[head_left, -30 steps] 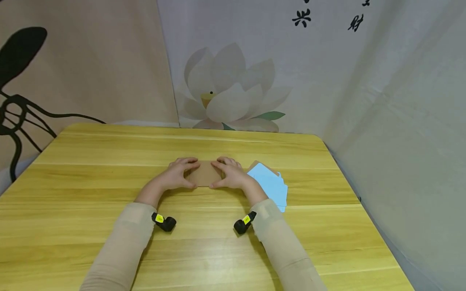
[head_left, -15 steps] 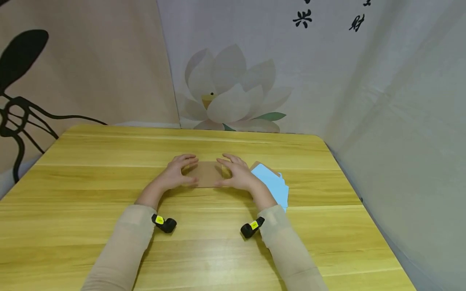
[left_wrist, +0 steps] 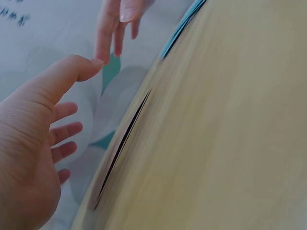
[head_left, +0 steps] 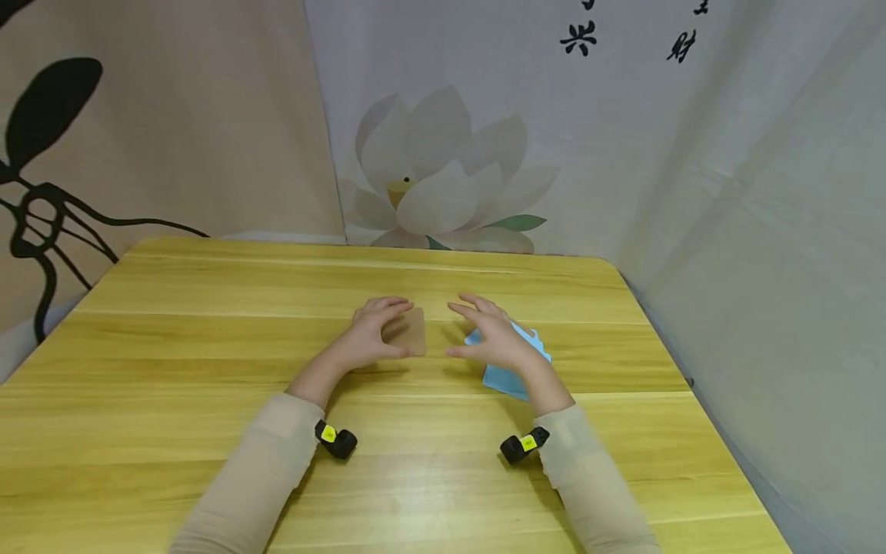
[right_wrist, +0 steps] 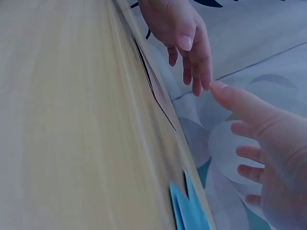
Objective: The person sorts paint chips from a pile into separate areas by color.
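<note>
A brown card (head_left: 415, 332) lies flat on the table, partly covered from above by my left hand (head_left: 365, 335). That hand's fingers are spread and relaxed, with nothing between thumb and fingers; the left wrist view shows them raised above the card (left_wrist: 122, 143). To the right, a fanned pile of light blue cards (head_left: 508, 381) is partly hidden under my right hand (head_left: 500, 340). The right hand is also relaxed and holds nothing, its thumb and fingers apart in the right wrist view, over the blue cards (right_wrist: 191, 206).
The wooden table (head_left: 415, 477) has its far edge near a curtain (head_left: 457, 46) printed with a lotus. A black wrist camera (head_left: 337, 442) sits on the left sleeve, and another wrist camera (head_left: 524, 445) on the right.
Both hands have let go of the brown card's sides and shifted right. The right hand has moved over the blue cards, and the left now covers more of the brown card.
</note>
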Motion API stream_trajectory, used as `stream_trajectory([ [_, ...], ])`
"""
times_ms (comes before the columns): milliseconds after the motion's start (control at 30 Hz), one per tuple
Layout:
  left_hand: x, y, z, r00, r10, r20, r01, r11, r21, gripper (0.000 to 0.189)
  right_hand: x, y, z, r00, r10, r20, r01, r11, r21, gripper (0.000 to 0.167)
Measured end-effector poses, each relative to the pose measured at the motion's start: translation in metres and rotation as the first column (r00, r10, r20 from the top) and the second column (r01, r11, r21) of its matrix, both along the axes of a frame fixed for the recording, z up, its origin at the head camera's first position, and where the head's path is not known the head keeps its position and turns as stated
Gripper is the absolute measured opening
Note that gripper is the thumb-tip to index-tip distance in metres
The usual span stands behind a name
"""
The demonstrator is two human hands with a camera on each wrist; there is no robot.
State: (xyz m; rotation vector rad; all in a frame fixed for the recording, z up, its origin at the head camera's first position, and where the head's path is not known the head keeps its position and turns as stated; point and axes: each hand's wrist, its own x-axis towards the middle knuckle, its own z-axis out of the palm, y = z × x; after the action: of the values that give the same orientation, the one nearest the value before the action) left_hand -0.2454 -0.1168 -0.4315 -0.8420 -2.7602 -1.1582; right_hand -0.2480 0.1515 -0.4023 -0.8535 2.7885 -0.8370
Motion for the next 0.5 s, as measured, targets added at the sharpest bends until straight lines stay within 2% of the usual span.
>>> stream_trajectory([
  [167, 0.006, 0.025, 0.003, 0.999, -0.052, 0.01, 0.052, 0.998, -0.024, 0.083, 0.008, 0.026, 0.0, 0.999, -0.018, -0.031, 0.019, 0.999, 0.033, 0.081],
  [267, 0.007, 0.04, 0.004, 0.997, -0.078, -0.009, 0.077, 0.996, -0.05, 0.083, 0.012, 0.042, -0.001, 0.999, -0.027, -0.036, 0.028, 0.999, 0.044, 0.083],
  [367, 0.008, 0.052, 0.003, 0.995, -0.091, -0.041, 0.088, 0.993, -0.082, 0.082, 0.017, 0.057, -0.002, 0.998, -0.042, -0.038, 0.044, 0.997, 0.059, 0.087],
  [500, 0.008, 0.068, 0.0, 0.994, -0.095, -0.05, 0.089, 0.989, -0.12, 0.084, 0.024, 0.075, -0.003, 0.997, -0.067, -0.038, 0.07, 0.994, 0.082, 0.091],
])
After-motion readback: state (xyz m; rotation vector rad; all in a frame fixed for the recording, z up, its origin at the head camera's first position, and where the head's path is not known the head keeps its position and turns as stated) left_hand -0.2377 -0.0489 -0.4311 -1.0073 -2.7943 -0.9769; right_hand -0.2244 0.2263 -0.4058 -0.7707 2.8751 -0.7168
